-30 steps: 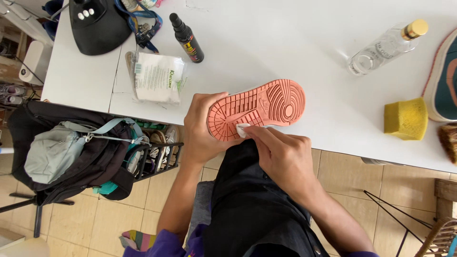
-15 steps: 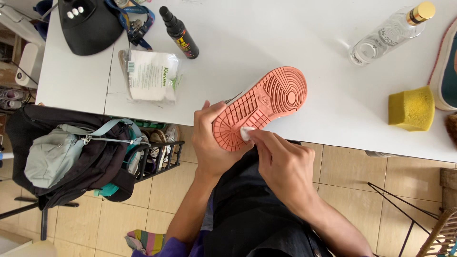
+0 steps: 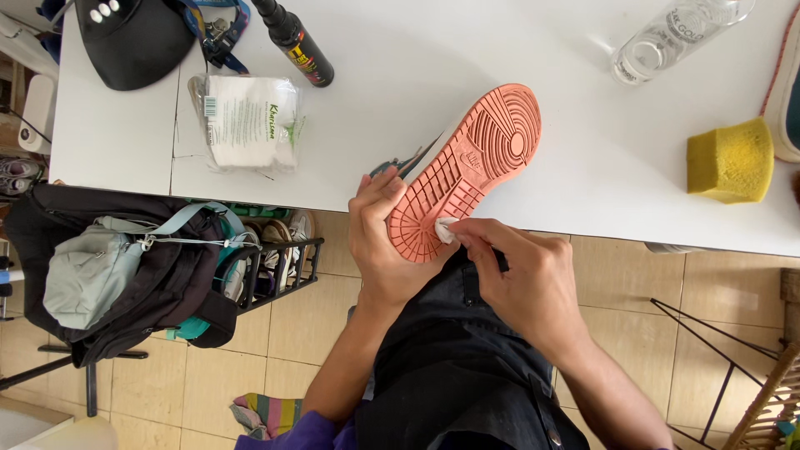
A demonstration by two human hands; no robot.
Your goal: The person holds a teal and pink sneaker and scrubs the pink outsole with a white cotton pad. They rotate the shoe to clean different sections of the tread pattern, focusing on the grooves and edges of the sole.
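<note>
Listing items from the person's body outward: dark apron (image 3: pixel 467 375) over the lap. Left hand (image 3: pixel 385 250): grasping the heel end of a shoe (image 3: pixel 467 167), held sole-up, toe reaching over the edge of the white table (image 3: pixel 400 100); sole salmon-orange, ribbed tread. Right hand (image 3: pixel 525 279): fingertips pinched on a small white wipe (image 3: pixel 444 229), pressed against the sole near the heel. Floor to the person's left: black and grey backpack (image 3: pixel 117 275), leaning beside a low black shoe rack (image 3: pixel 279 258). On the table: clear packet of white wipes (image 3: pixel 250 121); yellow sponge (image 3: pixel 732 160) near the right edge; farther back, black spray bottle (image 3: pixel 293 40) lying down, black cap (image 3: pixel 133 42), clear plastic bottle (image 3: pixel 675 33) lying down
</note>
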